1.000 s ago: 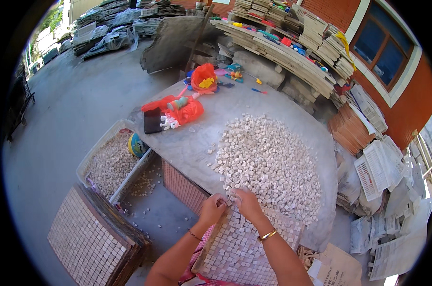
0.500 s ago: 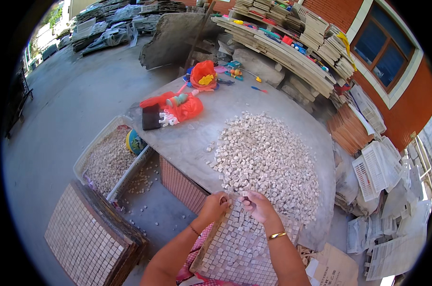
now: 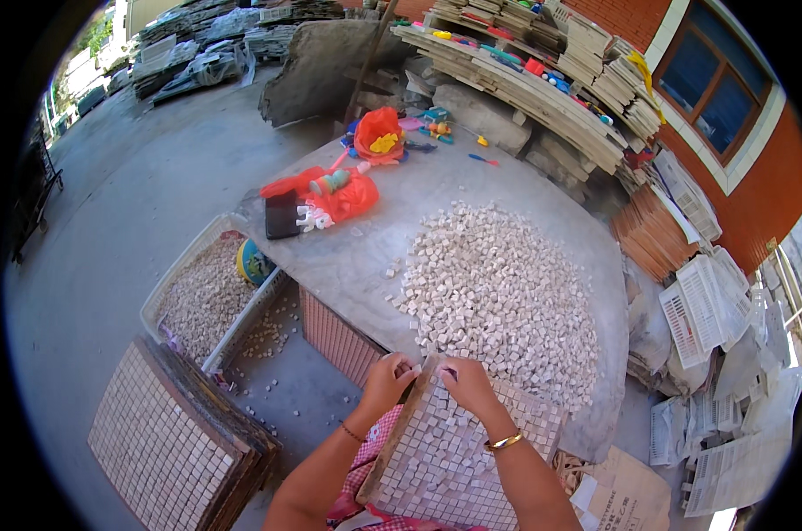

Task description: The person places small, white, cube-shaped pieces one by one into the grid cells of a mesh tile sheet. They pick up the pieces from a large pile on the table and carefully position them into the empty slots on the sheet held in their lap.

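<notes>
A wood-edged tray [image 3: 394, 442] leans on my lap, filled with rows of small pale stone cubes [image 3: 450, 456], some of them loose or out of line. At its upper left corner, my left hand [image 3: 389, 382] is closed just outside the wooden edge, fingertips pinched. My right hand [image 3: 468, 386] hovers over the top rows, its thumb and fingers pressed together near that same corner. Whatever either pinch holds is too small or hidden to name. Just beyond the tray, a large heap of loose stone cubes [image 3: 498, 279] lies on the grey stone table [image 3: 357, 283].
To the left stand a white crate [image 3: 178, 265] of stone pieces and a stack of filled mosaic boards [image 3: 158, 442]. Red plastic bags [image 3: 352, 202], a black flat object [image 3: 282, 217] and toys sit on the table's far left. White plastic baskets [image 3: 697, 305] pile up at right.
My right hand has moved left toward the tray's upper left corner, and its fingers have turned inward. My left hand has shifted slightly left. The view has tilted a little.
</notes>
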The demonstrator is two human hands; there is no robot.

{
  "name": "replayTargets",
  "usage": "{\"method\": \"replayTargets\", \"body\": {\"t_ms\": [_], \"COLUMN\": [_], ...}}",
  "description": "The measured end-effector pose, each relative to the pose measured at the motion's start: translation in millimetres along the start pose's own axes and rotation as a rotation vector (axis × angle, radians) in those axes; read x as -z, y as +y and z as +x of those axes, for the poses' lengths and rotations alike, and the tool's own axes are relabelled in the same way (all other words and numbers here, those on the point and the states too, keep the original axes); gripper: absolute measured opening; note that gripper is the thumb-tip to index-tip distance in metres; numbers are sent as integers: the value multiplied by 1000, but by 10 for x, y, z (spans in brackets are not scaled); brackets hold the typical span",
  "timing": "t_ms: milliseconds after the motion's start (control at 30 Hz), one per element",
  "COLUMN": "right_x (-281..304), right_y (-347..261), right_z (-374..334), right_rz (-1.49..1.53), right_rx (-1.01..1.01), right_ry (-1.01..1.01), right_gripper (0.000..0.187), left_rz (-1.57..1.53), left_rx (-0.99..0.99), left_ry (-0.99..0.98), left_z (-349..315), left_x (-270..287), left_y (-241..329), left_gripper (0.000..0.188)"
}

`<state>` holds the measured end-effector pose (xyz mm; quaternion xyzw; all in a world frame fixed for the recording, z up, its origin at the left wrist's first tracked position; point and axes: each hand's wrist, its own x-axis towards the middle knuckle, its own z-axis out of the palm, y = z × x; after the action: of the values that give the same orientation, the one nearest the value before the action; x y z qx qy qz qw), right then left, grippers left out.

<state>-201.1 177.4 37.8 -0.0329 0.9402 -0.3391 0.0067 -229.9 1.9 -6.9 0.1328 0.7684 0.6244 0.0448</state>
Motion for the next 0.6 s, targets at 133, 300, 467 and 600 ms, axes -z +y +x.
{"method": "replayTargets", "body": {"t_ms": [133, 300, 467, 600], "right_x": [-198, -231, -284, -39], "right_y": [69, -123, -105, 16], "right_z": [-31, -59, -170, -252], "right_rz": [-331, -442, -313, 11], "right_rx": [168, 30, 68, -86], "right_ry": [50, -12, 179, 195], "right_gripper": [13, 15, 13, 15], "left_rz": [14, 12, 3, 37], "left_rx": [2, 28, -5, -74], "left_ry": [0, -1, 22, -88], "left_z": [-79, -135, -107, -51], "left_x": [-16, -23, -83, -192], "left_y": [-22, -7, -17, 11], "left_gripper": [14, 14, 14, 17]}}
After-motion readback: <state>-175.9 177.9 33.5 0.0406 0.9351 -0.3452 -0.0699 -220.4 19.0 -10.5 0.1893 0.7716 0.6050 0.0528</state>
